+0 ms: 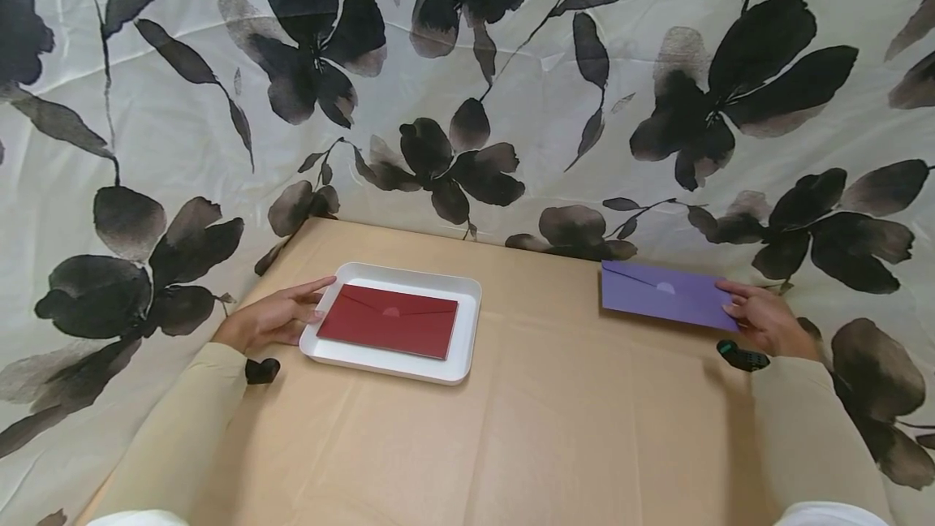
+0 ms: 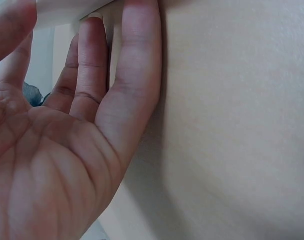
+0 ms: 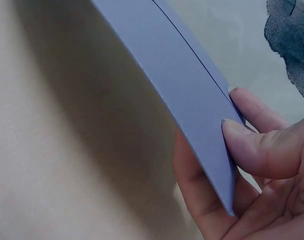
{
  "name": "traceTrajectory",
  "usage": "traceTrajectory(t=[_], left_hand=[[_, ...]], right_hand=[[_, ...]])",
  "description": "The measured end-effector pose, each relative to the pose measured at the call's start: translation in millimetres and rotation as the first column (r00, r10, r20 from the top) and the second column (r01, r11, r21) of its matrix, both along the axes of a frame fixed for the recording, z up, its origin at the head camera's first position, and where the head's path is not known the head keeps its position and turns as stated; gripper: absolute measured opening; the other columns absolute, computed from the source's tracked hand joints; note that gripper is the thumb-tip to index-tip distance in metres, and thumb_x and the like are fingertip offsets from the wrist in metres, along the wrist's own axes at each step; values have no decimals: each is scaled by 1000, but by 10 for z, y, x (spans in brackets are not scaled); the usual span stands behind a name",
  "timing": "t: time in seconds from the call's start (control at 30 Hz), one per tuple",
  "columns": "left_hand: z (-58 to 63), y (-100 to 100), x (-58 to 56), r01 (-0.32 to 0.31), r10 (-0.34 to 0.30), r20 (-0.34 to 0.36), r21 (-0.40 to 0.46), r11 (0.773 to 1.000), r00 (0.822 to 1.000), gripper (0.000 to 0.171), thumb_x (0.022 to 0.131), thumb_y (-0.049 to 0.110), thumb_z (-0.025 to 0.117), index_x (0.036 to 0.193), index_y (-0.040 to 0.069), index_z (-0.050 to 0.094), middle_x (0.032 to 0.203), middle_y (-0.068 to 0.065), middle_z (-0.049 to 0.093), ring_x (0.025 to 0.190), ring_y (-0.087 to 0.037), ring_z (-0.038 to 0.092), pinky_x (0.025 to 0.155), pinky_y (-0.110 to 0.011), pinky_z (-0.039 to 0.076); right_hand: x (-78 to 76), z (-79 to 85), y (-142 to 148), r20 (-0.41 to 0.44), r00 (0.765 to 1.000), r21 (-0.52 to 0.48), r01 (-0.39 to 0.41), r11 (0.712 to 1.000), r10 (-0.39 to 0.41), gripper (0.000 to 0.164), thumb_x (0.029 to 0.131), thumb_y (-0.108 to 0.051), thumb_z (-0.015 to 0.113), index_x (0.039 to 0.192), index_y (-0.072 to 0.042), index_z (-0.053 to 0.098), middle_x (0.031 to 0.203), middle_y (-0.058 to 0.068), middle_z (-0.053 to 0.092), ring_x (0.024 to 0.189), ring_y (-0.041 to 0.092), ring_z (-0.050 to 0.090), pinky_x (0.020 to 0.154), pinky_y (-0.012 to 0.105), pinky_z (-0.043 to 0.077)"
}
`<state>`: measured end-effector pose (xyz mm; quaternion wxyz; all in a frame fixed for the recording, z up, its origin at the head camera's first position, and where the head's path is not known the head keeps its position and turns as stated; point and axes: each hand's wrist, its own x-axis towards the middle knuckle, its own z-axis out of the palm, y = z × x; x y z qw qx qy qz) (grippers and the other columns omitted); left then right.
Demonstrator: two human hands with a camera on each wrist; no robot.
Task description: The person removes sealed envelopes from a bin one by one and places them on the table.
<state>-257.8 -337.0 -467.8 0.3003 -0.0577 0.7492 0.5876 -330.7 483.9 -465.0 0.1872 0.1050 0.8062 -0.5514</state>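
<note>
A white tray (image 1: pixel 467 347) lies at the left half of the table, with a red envelope (image 1: pixel 398 319) flat inside it. My left hand (image 1: pixel 281 316) holds the tray's left rim, its thumb at the edge; in the left wrist view the other fingers (image 2: pixel 91 65) reach towards the tray's side. At the right, a purple envelope (image 1: pixel 657 292) hangs tilted above the table, flap side showing with a pale round seal. My right hand (image 1: pixel 767 319) pinches its right end, thumb (image 3: pixel 262 150) on the front face and some fingers behind.
The table (image 1: pixel 540 428) has a plain tan cover. Behind it and at both sides hangs a white cloth with dark flowers (image 1: pixel 449 169). A shadow falls on the table below the purple envelope.
</note>
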Motion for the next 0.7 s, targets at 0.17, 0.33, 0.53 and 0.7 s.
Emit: traceTrajectory(t=[0.17,0.33,0.53,0.7], left_hand=[[11,-2,3,-7,7,-4,-4,1000,1000,85,102,12,61,168,34,12,174,-19,7,127,-28,59,96,-48,60],[7,-1,20,-8,8,-4,24,1000,1000,85,103,10,60,168,33,12,174,-20,10,124,-27,62,95,-47,60],[-19,6,36,-24,24,-1,34,999,1000,84,102,9,60,168,34,14,173,-19,13,124,-26,63,96,-45,59],[-34,8,33,-44,43,10,24,999,999,83,102,9,60,168,36,16,173,-17,14,124,-26,63,97,-45,59]], right_hand=[[12,-34,-1,-4,1000,23,10,1000,-10,64,107,-8,51,164,-30,30,126,-17,53,92,-4,52,73,19,48],[2,-53,10,33,999,38,28,999,-29,67,108,-10,49,165,-32,21,152,10,28,97,-1,47,74,20,46],[-8,-126,59,-23,1000,18,21,1000,-21,65,106,-6,50,162,-35,33,125,-18,45,88,-2,51,66,21,44],[4,-146,64,-71,997,38,15,999,-12,57,106,-7,48,149,-45,51,111,-25,49,82,-2,52,62,23,42]])
